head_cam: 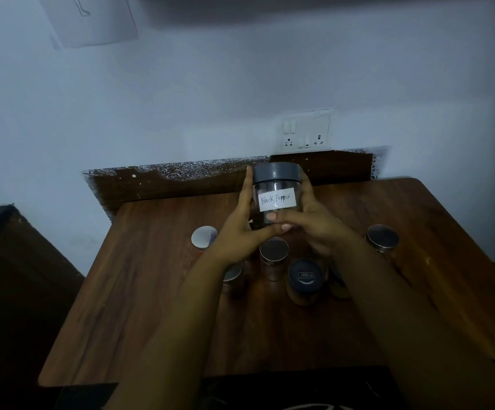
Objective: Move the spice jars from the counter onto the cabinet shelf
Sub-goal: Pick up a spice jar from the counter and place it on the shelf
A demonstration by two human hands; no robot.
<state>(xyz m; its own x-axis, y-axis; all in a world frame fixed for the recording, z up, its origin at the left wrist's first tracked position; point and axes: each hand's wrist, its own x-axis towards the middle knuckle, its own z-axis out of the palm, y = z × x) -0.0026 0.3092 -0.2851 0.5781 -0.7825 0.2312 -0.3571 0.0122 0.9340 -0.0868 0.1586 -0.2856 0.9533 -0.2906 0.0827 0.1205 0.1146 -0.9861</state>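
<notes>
Both hands hold one jar (pixel 276 194) up in the middle of the frame, clear of the desk (pixel 151 291). The left hand (pixel 240 223) has its grip curled round the jar's left side, thumb across the front below the label; the right hand (pixel 314 223) wraps the right side, its thumb meeting the left one under the jar's front. The jar is clear with a dark grey lid and a white label reading "Black Pepper", and stands upright.

Below the hands, more jars stand on the desk: a silver-lidded jar (pixel 204 237) left of centre, a dark-lidded jar (pixel 273 251) in the middle, a wide dark-lidded jar (pixel 305 276) just beside it, and a far jar (pixel 383 236) at the right, well apart. One more is partly hidden under the left wrist.

The desk's left, right and near edges show, with bare wood along each. A socket plate (pixel 304 133) sits on the wall above the desk's back edge.
</notes>
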